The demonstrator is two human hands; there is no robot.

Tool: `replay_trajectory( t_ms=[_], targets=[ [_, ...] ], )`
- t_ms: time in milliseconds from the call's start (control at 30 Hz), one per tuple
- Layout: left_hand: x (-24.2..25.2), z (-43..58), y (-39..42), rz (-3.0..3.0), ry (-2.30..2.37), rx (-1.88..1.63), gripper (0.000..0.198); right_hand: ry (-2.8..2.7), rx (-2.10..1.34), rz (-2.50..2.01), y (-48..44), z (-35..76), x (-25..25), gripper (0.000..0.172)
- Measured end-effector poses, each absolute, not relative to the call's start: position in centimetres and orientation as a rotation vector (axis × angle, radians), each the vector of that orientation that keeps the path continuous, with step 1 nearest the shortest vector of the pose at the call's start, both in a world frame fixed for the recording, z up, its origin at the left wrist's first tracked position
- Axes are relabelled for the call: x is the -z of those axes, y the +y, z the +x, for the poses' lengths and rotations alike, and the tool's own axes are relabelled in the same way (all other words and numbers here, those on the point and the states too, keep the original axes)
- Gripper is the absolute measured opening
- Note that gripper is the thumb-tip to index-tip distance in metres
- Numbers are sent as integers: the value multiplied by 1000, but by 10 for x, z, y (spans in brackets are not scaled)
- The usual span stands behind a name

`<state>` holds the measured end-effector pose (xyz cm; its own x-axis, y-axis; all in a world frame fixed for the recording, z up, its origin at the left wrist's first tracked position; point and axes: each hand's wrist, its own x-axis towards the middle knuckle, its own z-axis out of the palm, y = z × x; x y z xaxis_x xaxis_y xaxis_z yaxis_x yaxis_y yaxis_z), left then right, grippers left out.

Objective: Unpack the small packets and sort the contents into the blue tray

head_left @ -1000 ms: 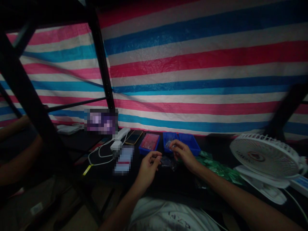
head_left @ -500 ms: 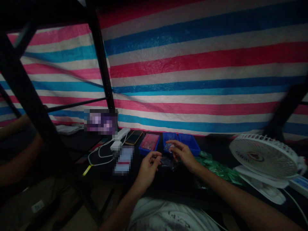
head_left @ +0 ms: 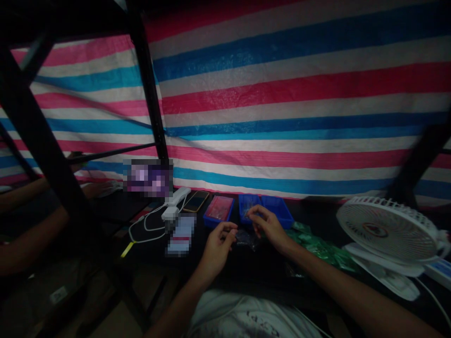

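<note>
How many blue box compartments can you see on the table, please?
3: the left compartment, with red contents, and, side by side farther right, the middle compartment, partly behind the right hand, and the right compartment. Others may be hidden.

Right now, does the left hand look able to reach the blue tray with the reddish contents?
Probably yes: the blue tray sits just beyond the left hand, and nothing visible stands between them. The right hand is off to the side.
</note>
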<state>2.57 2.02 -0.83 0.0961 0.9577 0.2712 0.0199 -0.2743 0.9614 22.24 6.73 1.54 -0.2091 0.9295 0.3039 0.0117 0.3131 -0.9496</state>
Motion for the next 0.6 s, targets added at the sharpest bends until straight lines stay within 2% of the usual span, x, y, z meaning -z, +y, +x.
replay_trajectory(
  t_ms=[600],
  targets=[
    [11, 26, 21, 1479, 1032, -1300, 32, -1540, -1100, -930, 67, 221, -12, 23]
  ],
)
